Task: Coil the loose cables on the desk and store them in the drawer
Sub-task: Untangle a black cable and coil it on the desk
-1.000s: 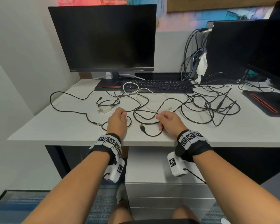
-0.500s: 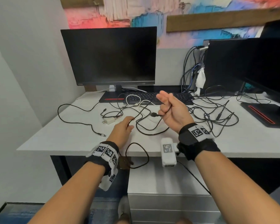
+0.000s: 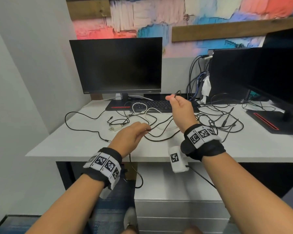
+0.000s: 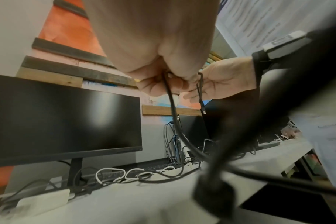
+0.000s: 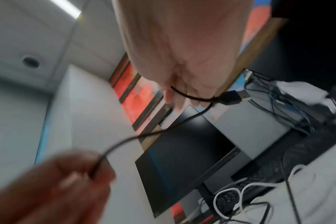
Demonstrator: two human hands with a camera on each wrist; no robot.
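Cable (image 3: 161, 123), thin and black, runs taut-ish between both hands above the counter (image 3: 85, 142). A loop of it hangs off the counter's near edge, in front of the drawer unit (image 3: 179, 208) below; the drawer fronts that show are closed and nothing shows inside them. The left hand (image 3: 130, 135) hovers low over the counter's near part, fingers curled and pinching the cable. The right hand (image 3: 180, 108) is raised higher and farther back, palm toward the person, fingers closed on the cable with its USB plug (image 5: 230, 97) sticking out beside them. Beyond the hands, more loose cables lie on the counter: a black tangle (image 3: 225, 119) to the right, a white cable (image 3: 142, 109) by the keyboard (image 3: 152, 103), a white charger (image 3: 116, 128) to the left. Two dark monitors (image 3: 118, 65) stand at the back.
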